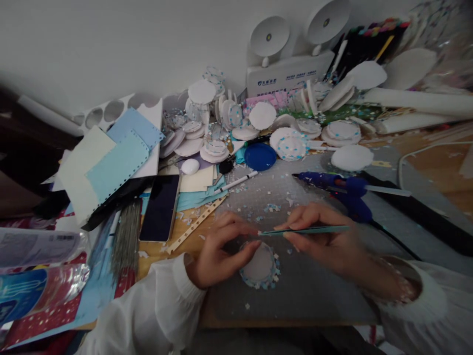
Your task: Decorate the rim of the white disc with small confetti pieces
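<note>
My right hand (325, 234) pinches a pair of teal tweezers (314, 230), which points left. At the tweezers' tip is a tiny pale piece (259, 233), too small to make out well. My left hand (229, 246) has thumb and forefinger apart, the forefinger's tip close beside the tweezers' tip. Its thumb reaches over the upper edge of a round white disc (258, 266). Small blue and white star-like pieces line the disc's rim, mostly on the right and bottom. More loose pieces (272, 208) lie on the grey cutting mat (295, 301) behind my hands.
Behind the mat are many white discs (262, 115), a blue lid (260, 157) and a white twin-lamp unit (288, 74). A blue glue gun (325, 181) lies at right. To the left are a phone (159, 208), punched paper sheets (118, 162), wires (126, 239) and a plastic bottle (40, 286).
</note>
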`<state>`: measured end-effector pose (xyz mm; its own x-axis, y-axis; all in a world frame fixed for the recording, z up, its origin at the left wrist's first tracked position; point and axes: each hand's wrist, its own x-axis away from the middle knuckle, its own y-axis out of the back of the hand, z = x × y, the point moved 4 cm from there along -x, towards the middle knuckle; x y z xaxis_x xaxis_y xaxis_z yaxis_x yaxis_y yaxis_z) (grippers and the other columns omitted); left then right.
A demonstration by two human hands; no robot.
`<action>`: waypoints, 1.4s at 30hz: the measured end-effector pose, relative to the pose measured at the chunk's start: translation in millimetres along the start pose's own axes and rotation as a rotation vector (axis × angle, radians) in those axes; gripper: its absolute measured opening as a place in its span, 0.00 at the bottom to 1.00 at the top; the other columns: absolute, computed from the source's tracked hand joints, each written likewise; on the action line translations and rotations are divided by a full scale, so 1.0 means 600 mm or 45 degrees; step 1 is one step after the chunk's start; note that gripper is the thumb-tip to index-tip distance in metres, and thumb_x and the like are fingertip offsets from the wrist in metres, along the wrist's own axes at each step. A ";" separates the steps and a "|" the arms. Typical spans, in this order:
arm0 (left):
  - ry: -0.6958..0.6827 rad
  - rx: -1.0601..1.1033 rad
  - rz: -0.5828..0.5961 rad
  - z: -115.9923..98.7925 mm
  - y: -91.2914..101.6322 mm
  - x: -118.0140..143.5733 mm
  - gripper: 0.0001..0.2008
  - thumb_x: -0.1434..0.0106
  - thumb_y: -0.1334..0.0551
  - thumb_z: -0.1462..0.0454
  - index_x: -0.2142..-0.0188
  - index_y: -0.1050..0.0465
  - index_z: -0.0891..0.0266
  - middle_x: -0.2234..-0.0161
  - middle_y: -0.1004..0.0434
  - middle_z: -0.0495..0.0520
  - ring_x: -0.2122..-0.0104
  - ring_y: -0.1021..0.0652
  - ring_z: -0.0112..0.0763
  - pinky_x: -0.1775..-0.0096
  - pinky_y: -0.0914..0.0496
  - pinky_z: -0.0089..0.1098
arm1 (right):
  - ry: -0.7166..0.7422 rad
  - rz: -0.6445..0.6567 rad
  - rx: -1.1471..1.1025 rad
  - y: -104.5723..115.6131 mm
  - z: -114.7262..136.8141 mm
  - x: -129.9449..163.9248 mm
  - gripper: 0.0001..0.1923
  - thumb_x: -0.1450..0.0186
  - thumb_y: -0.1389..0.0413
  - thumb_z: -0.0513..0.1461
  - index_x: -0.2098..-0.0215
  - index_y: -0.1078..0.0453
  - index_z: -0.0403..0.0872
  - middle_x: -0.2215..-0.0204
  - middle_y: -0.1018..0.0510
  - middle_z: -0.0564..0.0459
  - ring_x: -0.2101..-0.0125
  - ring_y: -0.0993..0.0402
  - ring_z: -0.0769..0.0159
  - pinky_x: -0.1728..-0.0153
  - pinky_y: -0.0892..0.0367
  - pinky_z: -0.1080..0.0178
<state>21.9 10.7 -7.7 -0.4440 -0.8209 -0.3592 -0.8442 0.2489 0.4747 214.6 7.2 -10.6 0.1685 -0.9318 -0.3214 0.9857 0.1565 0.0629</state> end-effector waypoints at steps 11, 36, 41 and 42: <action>-0.014 0.034 -0.005 0.000 0.003 -0.001 0.03 0.38 0.37 0.68 0.65 0.24 0.63 0.71 0.25 0.53 0.68 0.25 0.31 0.65 0.31 0.32 | -0.256 0.031 -0.221 -0.002 -0.017 0.000 0.07 0.41 0.38 0.38 0.72 0.33 0.51 0.75 0.26 0.56 0.81 0.33 0.71 0.81 0.32 0.65; 0.222 -0.472 -0.163 0.029 0.002 0.008 0.05 0.38 0.40 0.67 0.70 0.29 0.61 0.72 0.26 0.50 0.68 0.28 0.34 0.60 0.39 0.38 | 0.010 -0.222 0.402 0.024 -0.012 -0.004 0.05 0.41 0.38 0.36 0.70 0.31 0.50 0.72 0.23 0.52 0.69 0.25 0.63 0.72 0.29 0.62; 0.241 -0.571 -0.112 0.032 0.000 0.006 0.05 0.38 0.40 0.67 0.71 0.29 0.61 0.72 0.26 0.50 0.67 0.28 0.35 0.60 0.40 0.37 | 0.030 0.061 0.419 0.013 -0.021 0.004 0.06 0.41 0.40 0.35 0.70 0.32 0.50 0.72 0.24 0.53 0.70 0.25 0.63 0.70 0.31 0.62; 0.240 -0.579 -0.105 0.032 -0.001 0.006 0.04 0.39 0.39 0.67 0.71 0.29 0.61 0.72 0.26 0.50 0.66 0.28 0.35 0.60 0.41 0.37 | 0.024 0.124 0.435 0.010 -0.022 0.005 0.05 0.40 0.40 0.35 0.70 0.33 0.50 0.73 0.24 0.54 0.70 0.26 0.64 0.71 0.31 0.63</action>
<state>15.1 17.5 -25.1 -0.2843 -0.9173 -0.2788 -0.6390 -0.0355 0.7684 221.1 9.8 -23.8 0.2650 -0.9112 -0.3154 0.9057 0.1230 0.4058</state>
